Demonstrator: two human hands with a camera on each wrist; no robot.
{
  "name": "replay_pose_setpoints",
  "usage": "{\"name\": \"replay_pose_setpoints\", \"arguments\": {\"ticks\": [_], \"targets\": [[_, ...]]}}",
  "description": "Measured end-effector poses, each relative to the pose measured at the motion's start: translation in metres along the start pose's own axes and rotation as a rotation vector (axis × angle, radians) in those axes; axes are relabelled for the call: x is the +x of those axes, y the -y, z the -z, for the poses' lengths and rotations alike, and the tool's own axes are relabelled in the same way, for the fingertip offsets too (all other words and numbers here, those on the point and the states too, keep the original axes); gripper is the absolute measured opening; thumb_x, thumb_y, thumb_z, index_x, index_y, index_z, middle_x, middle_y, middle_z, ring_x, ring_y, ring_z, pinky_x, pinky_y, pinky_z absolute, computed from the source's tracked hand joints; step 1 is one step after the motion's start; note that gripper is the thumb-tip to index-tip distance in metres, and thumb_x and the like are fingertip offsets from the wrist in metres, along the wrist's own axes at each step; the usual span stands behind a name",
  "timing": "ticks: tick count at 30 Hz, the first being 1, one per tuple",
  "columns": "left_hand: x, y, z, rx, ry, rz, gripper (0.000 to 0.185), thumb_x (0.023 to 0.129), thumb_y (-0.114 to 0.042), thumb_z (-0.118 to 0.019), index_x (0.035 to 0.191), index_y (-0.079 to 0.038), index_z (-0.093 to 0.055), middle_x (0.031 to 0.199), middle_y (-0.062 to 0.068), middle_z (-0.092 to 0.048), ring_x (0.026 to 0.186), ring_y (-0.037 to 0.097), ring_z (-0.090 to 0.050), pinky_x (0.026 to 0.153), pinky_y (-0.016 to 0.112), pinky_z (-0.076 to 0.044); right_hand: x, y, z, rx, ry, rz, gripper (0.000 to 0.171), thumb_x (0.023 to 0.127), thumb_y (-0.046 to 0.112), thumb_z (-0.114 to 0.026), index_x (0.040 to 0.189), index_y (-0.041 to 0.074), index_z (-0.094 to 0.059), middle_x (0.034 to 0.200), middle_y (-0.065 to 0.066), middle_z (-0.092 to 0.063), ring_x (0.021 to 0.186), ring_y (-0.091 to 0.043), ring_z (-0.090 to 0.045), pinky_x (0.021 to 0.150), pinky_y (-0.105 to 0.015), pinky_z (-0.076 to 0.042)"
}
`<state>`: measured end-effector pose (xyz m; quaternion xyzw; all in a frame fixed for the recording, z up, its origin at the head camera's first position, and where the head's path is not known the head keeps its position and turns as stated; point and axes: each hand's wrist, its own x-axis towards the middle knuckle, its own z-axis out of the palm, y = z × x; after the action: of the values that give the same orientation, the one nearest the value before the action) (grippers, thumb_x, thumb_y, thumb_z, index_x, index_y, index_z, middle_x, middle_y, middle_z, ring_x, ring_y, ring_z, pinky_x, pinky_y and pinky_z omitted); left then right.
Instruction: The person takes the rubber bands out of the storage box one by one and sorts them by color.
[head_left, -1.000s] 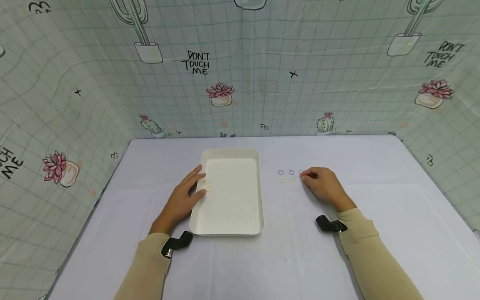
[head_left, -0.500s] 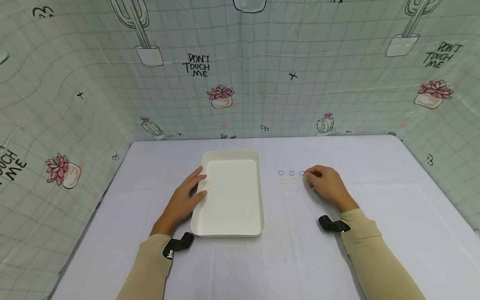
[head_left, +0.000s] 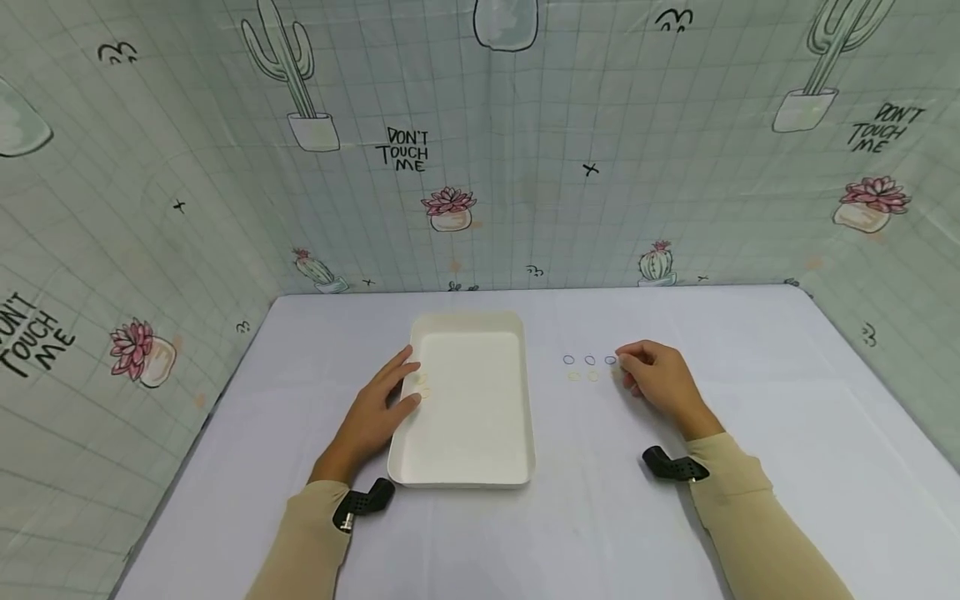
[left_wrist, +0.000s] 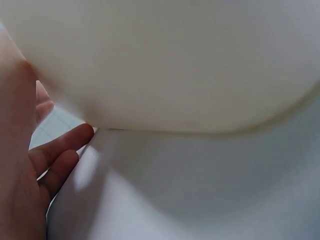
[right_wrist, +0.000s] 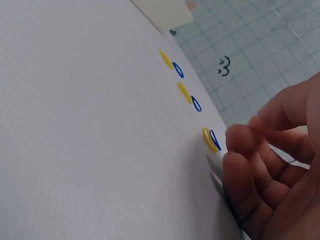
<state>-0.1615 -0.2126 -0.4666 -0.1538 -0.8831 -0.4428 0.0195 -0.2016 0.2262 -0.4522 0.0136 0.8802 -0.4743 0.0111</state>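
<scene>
1. Small rings: six on the white table (head_left: 675, 517), in two rows to the right of the tray. The far row holds three blue rings (head_left: 589, 360); the near row holds three yellow rings (head_left: 583, 377).
2. Nearest pair: one yellow ring (right_wrist: 209, 140) and one blue ring (right_wrist: 215, 140), lying flat and just beside each other, right of the tray and next to the fingertips.
3. Right hand (head_left: 660, 383): rests on the table right of the tray, fingers (right_wrist: 240, 142) curled loosely beside that pair. Whether they touch a ring cannot be told; nothing is held.
4. Tray (head_left: 468, 400): white, rectangular, with two pale rings (head_left: 422, 385) inside near its left wall.
5. Left hand (head_left: 371, 412): flat, fingers straight, resting against the tray's left edge.
6. Backdrop (head_left: 480, 167): cactus-print sheet, behind the tray.
</scene>
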Motion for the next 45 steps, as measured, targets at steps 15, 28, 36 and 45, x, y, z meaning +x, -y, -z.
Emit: {"name": "replay_pose_setpoints", "arguments": {"ticks": [15, 28, 36, 45], "targets": [[0.006, -0.001, -0.009, -0.026, -0.006, -0.014, 0.052, 0.099, -0.02, -0.063, 0.148, -0.009, -0.05, 0.163, -0.008, -0.026, 0.15, 0.019, -0.023, 0.116, 0.045, -0.029, -0.003, -0.001, 0.009, 0.034, -0.005, 0.001, 0.028, 0.103, 0.017, -0.053, 0.118, -0.004, -0.065, 0.09, -0.016, -0.065, 0.067, -0.016, -0.06, 0.061, -0.028, -0.054], [0.003, 0.002, -0.005, -0.012, 0.003, -0.022, 0.052, 0.099, -0.02, -0.064, 0.148, -0.008, -0.05, 0.163, -0.006, -0.027, 0.149, 0.022, -0.025, 0.116, 0.048, -0.029, -0.007, -0.005, 0.001, 0.089, 0.002, -0.006, 0.027, 0.103, 0.013, -0.053, 0.117, -0.007, -0.064, 0.089, -0.017, -0.065, 0.067, -0.015, -0.06, 0.061, -0.028, -0.054], [0.004, 0.004, -0.004, 0.001, 0.008, -0.03, 0.053, 0.1, -0.023, -0.064, 0.149, -0.01, -0.048, 0.164, -0.006, -0.025, 0.15, 0.022, -0.023, 0.116, 0.048, -0.029, -0.005, -0.005, -0.002, 0.103, -0.007, -0.001, 0.026, 0.103, 0.013, -0.054, 0.117, -0.007, -0.064, 0.088, -0.016, -0.065, 0.067, -0.014, -0.059, 0.06, -0.027, -0.053], [0.0, 0.002, 0.001, 0.012, -0.002, -0.029, 0.052, 0.099, -0.021, -0.064, 0.148, -0.009, -0.049, 0.164, -0.004, -0.026, 0.149, 0.024, -0.025, 0.115, 0.048, -0.03, -0.003, -0.002, -0.007, 0.104, -0.002, -0.001, 0.026, 0.103, 0.016, -0.056, 0.116, -0.005, -0.065, 0.089, -0.015, -0.065, 0.069, -0.017, -0.059, 0.061, -0.027, -0.053]]}}
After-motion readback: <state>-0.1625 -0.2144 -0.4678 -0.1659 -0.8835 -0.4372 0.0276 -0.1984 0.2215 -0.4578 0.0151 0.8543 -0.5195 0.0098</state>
